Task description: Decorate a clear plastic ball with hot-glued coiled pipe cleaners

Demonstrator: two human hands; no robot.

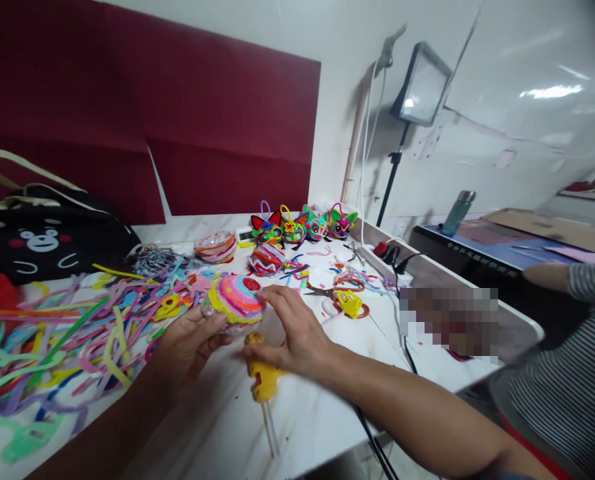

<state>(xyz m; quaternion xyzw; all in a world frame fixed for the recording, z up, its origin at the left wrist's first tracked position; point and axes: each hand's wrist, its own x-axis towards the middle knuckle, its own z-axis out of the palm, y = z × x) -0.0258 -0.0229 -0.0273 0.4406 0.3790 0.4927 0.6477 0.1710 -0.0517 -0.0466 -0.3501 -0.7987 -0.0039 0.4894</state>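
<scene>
My left hand (190, 343) is closed round the lower left of a clear ball (238, 300) wrapped in fuzzy pipe cleaners: yellow, orange, pink and blue, with a red spot. On the ball's right side rest the fingertips of my right hand (297, 333); its fingers are stretched and the thumb is apart. A yellow hot glue gun (264, 380) is below that hand, on the table, with a clear glue stick (271, 430) poking out toward me. The right thumb overlaps the gun's upper part; whether it presses on it I cannot tell.
Loose pipe cleaners (97, 340) cover the left of the table. Two more wrapped balls and several finished animal-face ornaments (294, 227) stand behind. Scissors (334, 291) lie right of centre. Black cables (407, 347) cross the right edge, near a person in a striped top (572, 373).
</scene>
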